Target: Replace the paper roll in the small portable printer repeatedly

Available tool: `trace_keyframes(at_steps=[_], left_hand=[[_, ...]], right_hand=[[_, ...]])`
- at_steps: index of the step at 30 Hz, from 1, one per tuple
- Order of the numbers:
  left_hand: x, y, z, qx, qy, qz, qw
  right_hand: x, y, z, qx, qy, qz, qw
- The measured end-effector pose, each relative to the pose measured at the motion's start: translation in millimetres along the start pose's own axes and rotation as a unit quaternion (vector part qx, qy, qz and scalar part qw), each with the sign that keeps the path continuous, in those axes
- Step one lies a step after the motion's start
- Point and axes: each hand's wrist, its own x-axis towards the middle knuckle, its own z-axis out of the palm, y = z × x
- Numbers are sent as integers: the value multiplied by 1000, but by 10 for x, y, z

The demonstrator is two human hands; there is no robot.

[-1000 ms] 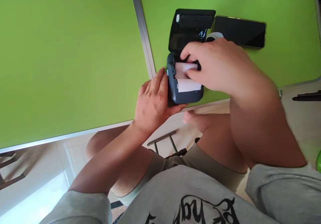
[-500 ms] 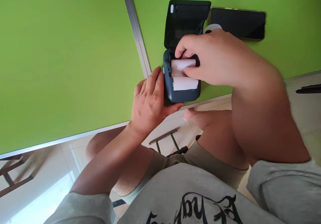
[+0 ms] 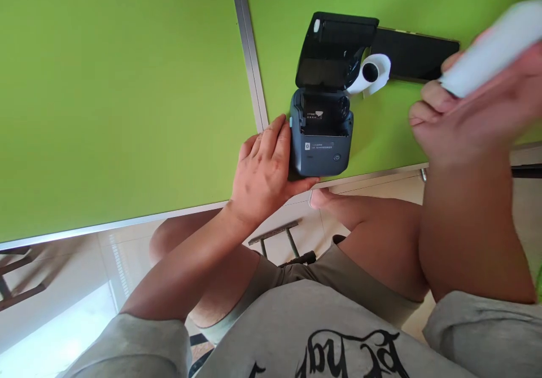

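Printer [image 3: 322, 163], small, stands on the green tabletop [image 3: 127, 95] close to the near edge, directly right of the left hand [image 3: 261, 174]. Body dark blue-grey, corners rounded, front panel matt. On that panel: small white marking and lines of fine print, too small to read; round power button at the end away from the left hand. Pale turquoise tab on the side by the left fingertips. Lid [image 3: 334, 50] black, glossy inside, tipped right back beyond the body; small white piece at its far corner. Bay [image 3: 324, 112] lies uncovered, black, with small white print on its inner wall.

Left grip: spread wide, fingers laid along the printer's side, thumb reaching around by its near edge; touching, not wrapped over the top.

Right hand [image 3: 449, 121] well to the right of the printer, clear of it, raised. Fingers curled about a white roll [image 3: 495, 50]; hand and roll both blurred, finer detail lost.

Between the two hands, beyond the printer's body: second paper roll [image 3: 383, 68], white, dark round core facing up, beside the open lid. Phone [image 3: 417, 56], screen dark, lies flat just past that roll, its far end near the right hand.
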Motion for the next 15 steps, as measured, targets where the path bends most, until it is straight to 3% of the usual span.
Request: trace_keyframes(at_steps=[2,5,10,15], left_hand=[[3,1,-4,5,1,3,1000],[9,3,-12,9,1,3,1000],[21,3,-21,-6,-1,-7,1000],[31,7,-23,-3,4,-9,1000]], right_hand=[[37,185,207,41,110,86,989],[50,239,390,36,166,93,981],[85,149,366,-88,144,-49,984],[114,177,351,-112,102,-54,987]])
